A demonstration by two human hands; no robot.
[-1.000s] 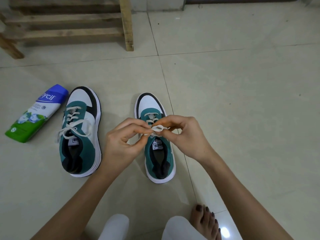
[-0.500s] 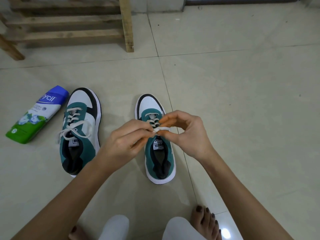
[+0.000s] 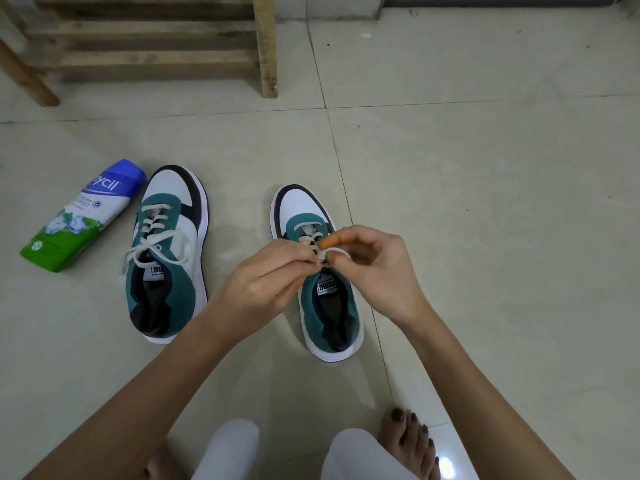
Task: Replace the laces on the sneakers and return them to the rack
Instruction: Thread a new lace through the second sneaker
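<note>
1. Teal, white and black sneaker (image 3: 304, 209) stands on the tiled floor (image 3: 485, 202), its toe pointing away from the person, with both hands meeting above its tongue.
2. Left hand (image 3: 263, 285) has its fingers curled, and its thumb and fingertips pinch the white lace (image 3: 334, 250) over the upper eyelets.
3. Right hand (image 3: 377, 271) pinches the same lace from the other side, thumb and forefinger closed on a small loop, with the remaining fingers bent.
4. How the lace runs beneath the fingertips is hidden.
5. Second sneaker (image 3: 166, 251), in the same colours, stands to the left, apart from the first. Its own lace is threaded, with loops lying across the upper.
6. Blue, white and green bottle (image 3: 83, 216) lies on its side just beside that second sneaker's toe.
7. Wooden rack (image 3: 149, 39) stands at the far edge of the floor, well apart from both sneakers.
8. Bare foot (image 3: 412, 441) and white trouser knees (image 3: 228, 452) show at the bottom edge.
</note>
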